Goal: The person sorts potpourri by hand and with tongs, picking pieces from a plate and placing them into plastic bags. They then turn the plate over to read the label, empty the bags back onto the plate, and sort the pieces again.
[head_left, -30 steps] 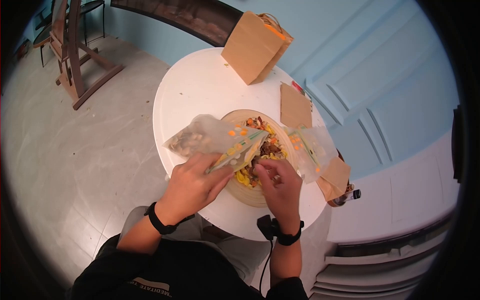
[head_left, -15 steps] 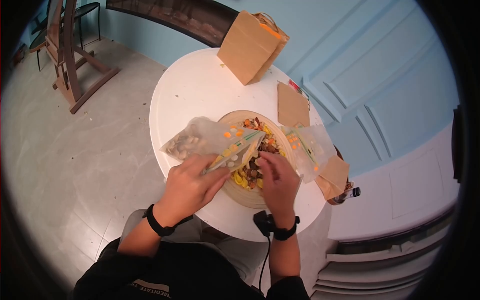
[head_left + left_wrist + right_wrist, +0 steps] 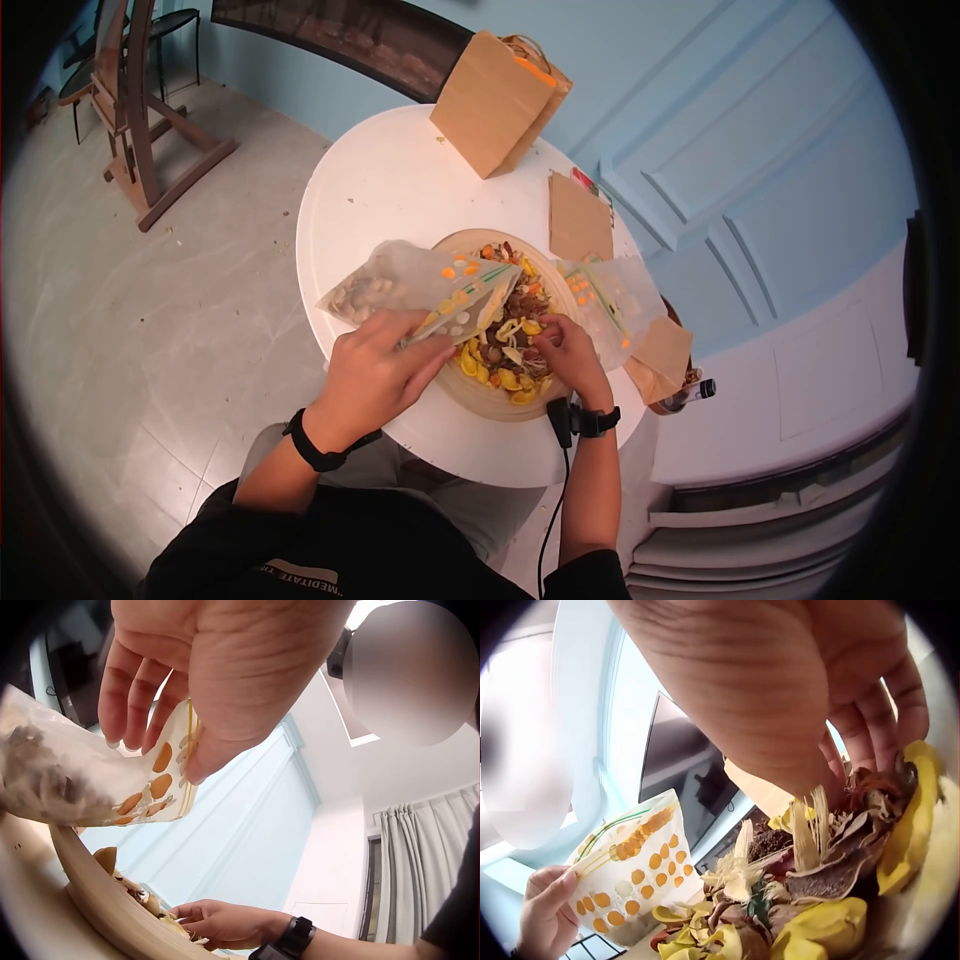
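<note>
My left hand [image 3: 375,370] grips the edge of a translucent zip bag [image 3: 400,275] with orange dots, thumb on one side and fingers on the other. Pale pieces show inside the bag, which tilts over the left side of a round wooden bowl [image 3: 468,408]. The bowl holds dried mix [image 3: 515,345] of yellow, brown and orange pieces. At the bowl's right side, my right hand [image 3: 578,362] touches the mix with loosely bent fingers. In the right wrist view, the fingertips of this hand [image 3: 855,712] are partly hidden behind dried pieces [image 3: 825,877].
A second translucent bag [image 3: 628,290] lies right of the bowl, with a small brown packet [image 3: 662,358] and a dark bottle [image 3: 685,397] beyond. Brown paper [image 3: 580,220] lies behind. An upright paper bag [image 3: 495,105] stands at the far edge of the white table [image 3: 375,185].
My right hand has moved away from the zip bag's mouth, right and slightly down, to the bowl's right side. More of the mix shows. My left hand still holds the bag in about the same place.
</note>
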Demonstrator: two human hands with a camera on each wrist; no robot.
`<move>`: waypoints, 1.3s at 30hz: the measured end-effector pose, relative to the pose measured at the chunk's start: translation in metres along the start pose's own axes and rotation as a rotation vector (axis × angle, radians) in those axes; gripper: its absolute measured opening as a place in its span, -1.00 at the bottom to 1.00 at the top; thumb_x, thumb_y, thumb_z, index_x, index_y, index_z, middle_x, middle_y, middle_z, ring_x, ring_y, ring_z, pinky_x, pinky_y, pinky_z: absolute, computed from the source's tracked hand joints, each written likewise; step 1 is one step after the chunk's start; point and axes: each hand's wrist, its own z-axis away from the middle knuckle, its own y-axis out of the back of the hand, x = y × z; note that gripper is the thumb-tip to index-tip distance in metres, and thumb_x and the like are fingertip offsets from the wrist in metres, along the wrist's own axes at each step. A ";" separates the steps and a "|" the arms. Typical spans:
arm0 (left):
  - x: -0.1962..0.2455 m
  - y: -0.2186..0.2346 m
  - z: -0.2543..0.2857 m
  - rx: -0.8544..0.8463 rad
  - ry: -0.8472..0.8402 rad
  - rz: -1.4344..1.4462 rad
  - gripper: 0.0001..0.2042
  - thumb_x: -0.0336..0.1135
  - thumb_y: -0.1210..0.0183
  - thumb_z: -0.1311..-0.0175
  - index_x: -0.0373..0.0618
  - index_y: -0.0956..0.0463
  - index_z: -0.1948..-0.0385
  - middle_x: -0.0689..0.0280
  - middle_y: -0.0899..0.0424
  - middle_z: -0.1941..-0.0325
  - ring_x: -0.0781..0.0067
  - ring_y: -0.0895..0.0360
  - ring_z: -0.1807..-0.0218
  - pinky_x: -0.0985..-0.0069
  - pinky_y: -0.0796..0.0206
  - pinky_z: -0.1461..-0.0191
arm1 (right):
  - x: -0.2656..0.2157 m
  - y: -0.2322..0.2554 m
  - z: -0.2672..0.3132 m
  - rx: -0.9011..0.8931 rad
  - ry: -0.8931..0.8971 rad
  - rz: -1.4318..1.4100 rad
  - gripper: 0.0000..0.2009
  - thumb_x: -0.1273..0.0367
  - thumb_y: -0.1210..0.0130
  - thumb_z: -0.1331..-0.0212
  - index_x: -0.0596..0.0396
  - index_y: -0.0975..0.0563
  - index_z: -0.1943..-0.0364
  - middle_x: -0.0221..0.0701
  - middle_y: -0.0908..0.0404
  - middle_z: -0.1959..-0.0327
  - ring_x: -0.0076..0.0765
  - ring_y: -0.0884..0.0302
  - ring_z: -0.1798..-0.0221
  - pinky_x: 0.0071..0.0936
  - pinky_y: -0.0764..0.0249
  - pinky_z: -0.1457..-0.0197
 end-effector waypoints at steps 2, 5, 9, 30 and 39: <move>0.001 0.002 -0.002 -0.002 0.005 -0.006 -0.87 -0.37 -0.42 -0.09 -0.01 -0.77 0.31 0.29 -0.70 0.19 0.30 -0.61 0.29 0.40 -0.48 0.35 | 0.003 -0.001 -0.003 0.012 0.010 -0.075 -0.72 0.45 -0.27 -0.23 0.27 -0.61 0.01 -0.36 -0.70 0.31 -0.46 -0.63 0.34 -0.50 -0.56 0.18; 0.001 0.003 -0.003 0.002 0.008 -0.017 -0.87 -0.37 -0.42 -0.09 -0.01 -0.77 0.30 0.28 -0.70 0.20 0.30 -0.62 0.29 0.40 -0.48 0.35 | 0.005 -0.002 -0.006 0.028 -0.020 -0.247 -0.77 0.46 -0.28 -0.21 0.27 -0.64 0.08 -0.39 -0.70 0.32 -0.51 -0.61 0.34 -0.53 -0.56 0.19; -0.002 0.002 -0.005 0.005 -0.016 -0.024 -0.87 -0.37 -0.42 -0.09 -0.01 -0.77 0.30 0.28 -0.70 0.20 0.30 -0.62 0.29 0.40 -0.48 0.35 | -0.013 0.007 0.002 0.099 -0.105 -0.435 -0.78 0.46 -0.26 -0.21 0.28 -0.65 0.09 -0.38 -0.70 0.35 -0.51 -0.63 0.32 -0.55 -0.56 0.20; -0.001 0.001 -0.009 -0.016 -0.009 -0.055 -0.88 -0.33 -0.42 -0.12 0.02 -0.77 0.30 0.28 -0.69 0.19 0.31 -0.61 0.29 0.41 -0.48 0.37 | -0.009 0.005 -0.012 -0.163 -0.052 -0.412 -0.81 0.49 -0.24 -0.25 0.18 -0.58 0.08 -0.46 -0.65 0.22 -0.58 -0.60 0.22 -0.57 -0.56 0.17; -0.001 -0.001 -0.007 -0.035 -0.006 -0.047 -0.87 -0.33 -0.42 -0.12 0.01 -0.78 0.29 0.27 -0.69 0.19 0.31 -0.61 0.29 0.40 -0.48 0.36 | -0.016 0.011 0.001 -0.258 -0.141 -0.844 -0.75 0.43 -0.17 -0.38 0.15 -0.52 -0.08 -0.49 -0.66 0.18 -0.64 -0.60 0.14 -0.67 -0.51 0.14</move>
